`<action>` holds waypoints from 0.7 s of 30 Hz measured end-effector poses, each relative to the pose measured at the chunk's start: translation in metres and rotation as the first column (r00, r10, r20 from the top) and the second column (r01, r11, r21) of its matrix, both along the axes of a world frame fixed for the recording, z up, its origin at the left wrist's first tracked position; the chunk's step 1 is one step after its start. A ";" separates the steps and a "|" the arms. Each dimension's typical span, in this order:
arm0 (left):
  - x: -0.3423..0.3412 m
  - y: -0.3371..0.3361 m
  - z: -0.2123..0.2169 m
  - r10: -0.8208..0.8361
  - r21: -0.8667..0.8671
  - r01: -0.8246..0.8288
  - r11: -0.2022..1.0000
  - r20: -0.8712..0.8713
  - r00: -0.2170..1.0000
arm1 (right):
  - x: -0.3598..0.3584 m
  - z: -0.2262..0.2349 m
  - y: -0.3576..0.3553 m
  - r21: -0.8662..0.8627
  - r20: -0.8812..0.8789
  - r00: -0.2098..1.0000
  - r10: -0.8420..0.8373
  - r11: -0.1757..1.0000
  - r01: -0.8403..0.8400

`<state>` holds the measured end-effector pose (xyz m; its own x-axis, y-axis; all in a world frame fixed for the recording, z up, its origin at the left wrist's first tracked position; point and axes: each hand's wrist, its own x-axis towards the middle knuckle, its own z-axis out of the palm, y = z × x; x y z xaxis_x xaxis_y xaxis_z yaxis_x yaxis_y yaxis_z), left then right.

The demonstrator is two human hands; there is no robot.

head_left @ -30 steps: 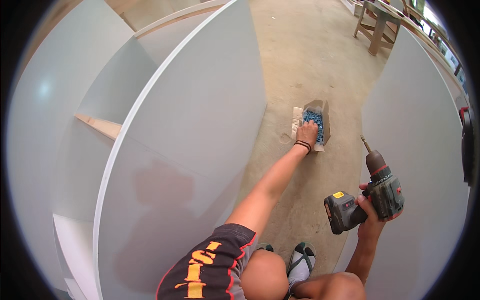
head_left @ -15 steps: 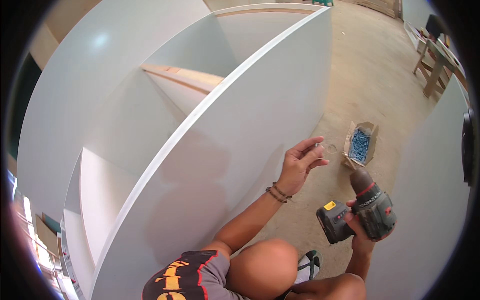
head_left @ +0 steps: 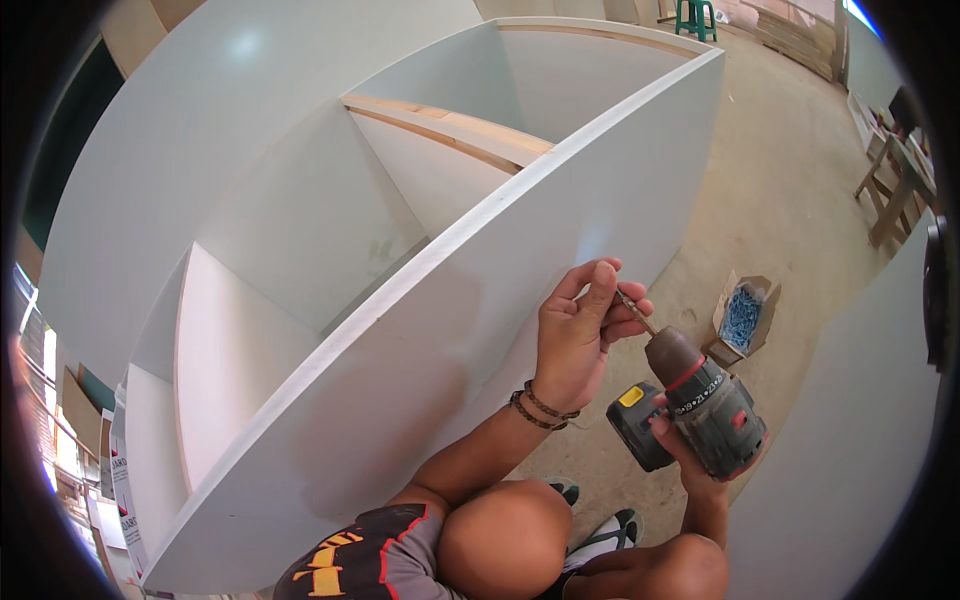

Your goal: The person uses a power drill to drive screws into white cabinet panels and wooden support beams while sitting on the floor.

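Pinching drill bit (head_left: 632,308): left hand (head_left: 580,335); drill (head_left: 700,405) in right hand (head_left: 690,455).

Bare concrete floor (head_left: 800,180), daylit; green stool (head_left: 697,15) far off; wooden trestle (head_left: 893,190) at right.

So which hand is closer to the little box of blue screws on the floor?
The right hand. It holds the cordless drill just below and left of the box of blue screws. The left hand is farther left, fingers at the drill's bit, beside the white cabinet panel.
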<state>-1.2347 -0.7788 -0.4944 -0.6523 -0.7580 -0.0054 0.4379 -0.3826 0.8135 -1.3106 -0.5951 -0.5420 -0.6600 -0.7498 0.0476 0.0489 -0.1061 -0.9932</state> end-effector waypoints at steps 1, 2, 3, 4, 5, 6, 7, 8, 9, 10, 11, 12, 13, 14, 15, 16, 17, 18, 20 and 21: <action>0.001 -0.001 0.001 0.001 -0.009 -0.001 1.000 -0.009 1.000 | 0.000 0.001 -0.001 -0.010 -0.026 1.000 -0.009 1.000 0.009; 0.001 -0.003 0.002 -0.001 -0.014 0.000 1.000 -0.023 1.000 | 0.001 0.003 -0.002 -0.016 -0.056 0.998 -0.022 1.000 0.021; 0.001 -0.005 0.002 -0.004 -0.020 0.003 1.000 -0.036 0.999 | 0.001 0.006 -0.003 -0.023 -0.084 0.996 -0.036 0.999 0.034; 0.002 -0.006 0.003 -0.004 -0.039 0.003 0.999 -0.041 0.999 | 0.004 0.010 -0.006 -0.055 -0.066 0.996 -0.056 0.997 0.052; 0.003 -0.007 0.002 -0.007 -0.051 0.004 0.999 -0.048 0.999 | 0.009 0.016 -0.009 -0.081 -0.049 0.996 -0.077 0.994 0.073; 0.003 -0.008 0.002 -0.009 -0.063 0.006 0.998 -0.054 0.999 | 0.012 0.021 -0.011 -0.106 -0.031 0.995 -0.097 0.990 0.094; 0.003 -0.009 0.003 -0.012 -0.055 0.008 0.998 -0.068 0.998 | 0.011 0.019 -0.012 -0.096 -0.039 0.995 -0.091 0.992 0.087; 0.001 -0.008 0.003 -0.019 -0.051 0.014 0.999 -0.087 0.996 | 0.008 0.012 -0.011 -0.090 -0.051 0.995 -0.090 0.992 0.085; 0.000 -0.008 0.003 -0.026 -0.047 0.021 0.999 -0.104 0.994 | 0.007 0.010 -0.009 -0.086 -0.061 0.994 -0.086 0.993 0.081; 0.000 -0.007 0.005 -0.043 -0.046 0.038 0.998 -0.128 0.991 | 0.008 0.011 -0.009 -0.080 -0.071 0.994 -0.078 0.994 0.073; 0.002 -0.005 0.005 -0.062 -0.051 0.055 0.997 -0.146 0.987 | 0.008 0.016 -0.009 -0.081 -0.072 0.995 -0.069 0.995 0.063; 0.003 -0.004 0.004 -0.080 -0.056 0.072 0.996 -0.163 0.983 | 0.008 0.018 -0.010 -0.081 -0.073 0.996 -0.060 0.995 0.053; 0.003 -0.002 0.002 -0.118 -0.037 0.113 0.993 -0.200 0.973 | 0.005 0.018 -0.010 -0.068 -0.117 0.992 -0.038 0.997 0.030; 0.003 0.000 0.002 -0.154 -0.012 0.155 0.988 -0.234 0.960 | 0.001 0.019 -0.010 -0.047 -0.156 0.988 -0.015 0.999 0.008; 0.003 0.001 0.001 -0.187 0.011 0.197 0.980 -0.268 0.945 | -0.002 0.020 -0.008 -0.024 -0.194 0.981 0.010 1.000 -0.015; 0.003 0.000 0.001 -0.218 0.005 0.229 0.973 -0.284 0.934 | -0.005 0.016 -0.007 -0.097 -0.209 0.978 0.026 0.994 -0.047; 0.007 -0.003 0.001 -0.248 -0.006 0.258 0.966 -0.297 0.922 | -0.003 0.016 -0.005 -0.083 -0.219 0.976 0.016 0.996 -0.035; 0.009 -0.003 0.001 -0.276 -0.016 0.286 0.958 -0.310 0.910 | -0.001 0.016 -0.004 -0.067 -0.230 0.973 0.007 0.997 -0.023; 0.011 0.006 0.004 -0.254 0.062 0.291 0.955 -0.338 0.906 | 0.003 0.017 -0.003 -0.085 -0.245 0.970 -0.006 0.996 -0.015; 0.012 0.009 0.005 -0.241 0.101 0.292 0.951 -0.351 0.905 | 0.004 0.017 -0.003 -0.118 -0.249 0.968 -0.010 0.993 -0.020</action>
